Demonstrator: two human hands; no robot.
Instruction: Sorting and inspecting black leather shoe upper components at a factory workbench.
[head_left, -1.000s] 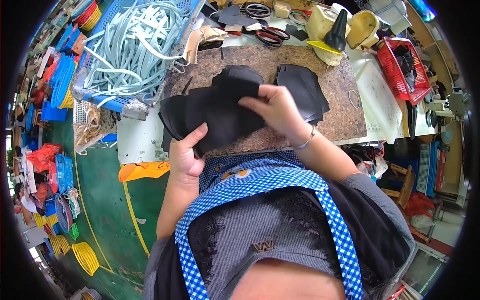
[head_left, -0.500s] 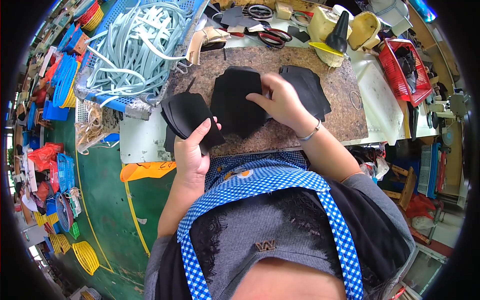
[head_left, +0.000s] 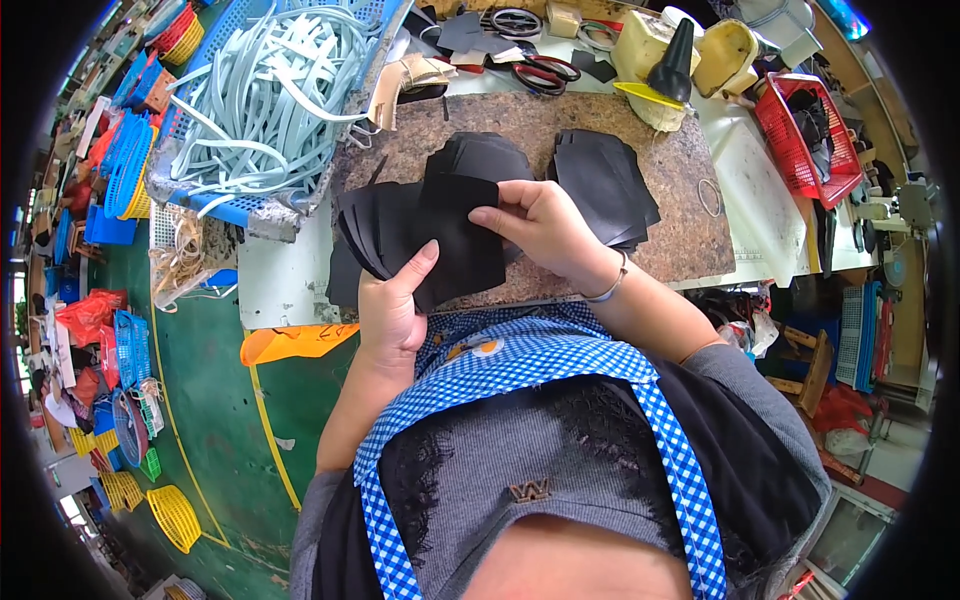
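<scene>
My left hand (head_left: 392, 308) grips a fanned stack of thin black sheet pieces (head_left: 366, 222) near the board's front edge, thumb on top. Between the thumb and fingers of my right hand (head_left: 548, 228) is the upper right edge of a single black piece (head_left: 462, 225). That piece overlaps the fanned stack, and my left thumb presses on its lower left part. Behind it lies a middle pile of black pieces (head_left: 482, 152), partly covered. Another pile of black pieces (head_left: 604, 182) rests to the right of it. Both piles are on a worn brown board (head_left: 685, 215).
A blue basket (head_left: 262, 212) of pale blue strips stands at the left. Red-handled scissors (head_left: 545, 74), a yellowish container (head_left: 645, 50) with a black cone (head_left: 672, 65), and scraps line the back. A red basket (head_left: 845, 180) sits at right; a loose ring (head_left: 710, 197) lies on the board.
My right hand has drawn a black piece from the middle pile left and toward me, onto the stack in my left hand. The left hand has barely moved.
</scene>
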